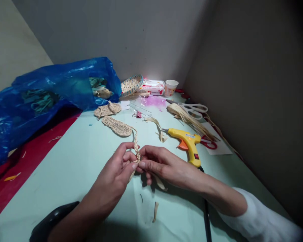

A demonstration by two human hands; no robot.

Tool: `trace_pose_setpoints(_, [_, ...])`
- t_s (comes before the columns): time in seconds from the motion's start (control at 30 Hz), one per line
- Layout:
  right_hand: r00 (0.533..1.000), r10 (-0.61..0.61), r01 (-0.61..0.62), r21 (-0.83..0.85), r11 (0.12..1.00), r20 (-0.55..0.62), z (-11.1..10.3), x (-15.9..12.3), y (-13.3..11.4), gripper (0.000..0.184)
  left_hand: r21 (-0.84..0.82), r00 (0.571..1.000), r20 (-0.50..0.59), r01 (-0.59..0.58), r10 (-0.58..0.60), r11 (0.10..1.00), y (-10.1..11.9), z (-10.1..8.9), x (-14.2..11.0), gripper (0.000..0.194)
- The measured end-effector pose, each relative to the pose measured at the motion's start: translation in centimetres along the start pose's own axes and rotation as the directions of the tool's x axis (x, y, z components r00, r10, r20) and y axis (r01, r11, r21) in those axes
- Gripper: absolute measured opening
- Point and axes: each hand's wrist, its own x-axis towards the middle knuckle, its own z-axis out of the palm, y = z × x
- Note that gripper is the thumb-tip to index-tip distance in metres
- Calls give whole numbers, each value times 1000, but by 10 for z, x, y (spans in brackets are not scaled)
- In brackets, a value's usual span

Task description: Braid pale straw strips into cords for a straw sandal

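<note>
My left hand (116,174) and my right hand (161,166) meet over the pale green table (73,168), both pinched on a braided straw cord (136,151). The braid runs up and back from my fingers to a flat woven straw sole (117,127). Loose strip ends hang below my fingers (160,183). A second woven straw sole (107,110) lies just behind the first.
A yellow glue gun (189,143) lies right of my hands, its black cord running toward me. Scissors (195,109), straw bundle (189,121), binder clip (138,114), small basket (131,84), tissue pack (153,87), paper cup (170,87) sit behind. Blue plastic bag (47,94) at left. Walls close on right.
</note>
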Motion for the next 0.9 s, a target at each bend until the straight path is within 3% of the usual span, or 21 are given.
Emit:
trace_pose_setpoints(0.13, [996,-40,26,-169,985,-76,3,-1,-2,19,274,997,-68,-19,39,962,-2,-1,0,25])
trace_pose_setpoints(0.27, [958,-138,31,-386,922,-252,12,-2,-3,15,530,984,-137,-26,116,847,2,1,-3,26])
trace_pose_setpoints(0.37, [934,-159,31,-370,928,-319,16,-2,-1,15,678,967,-171,-24,189,735,6,2,-5,24])
trace_pose_setpoints(0.47, [927,-115,32,-230,973,-357,13,-1,2,16,813,947,-130,-68,293,579,6,1,-5,15])
trace_pose_setpoints(0.67, [937,-8,52,115,992,-349,10,4,4,20,928,785,79,-283,614,243,-11,2,-12,24])
trace_pose_setpoints(0.9, [950,11,96,325,941,-313,19,5,-1,20,930,644,296,-364,706,-57,-21,16,-11,21])
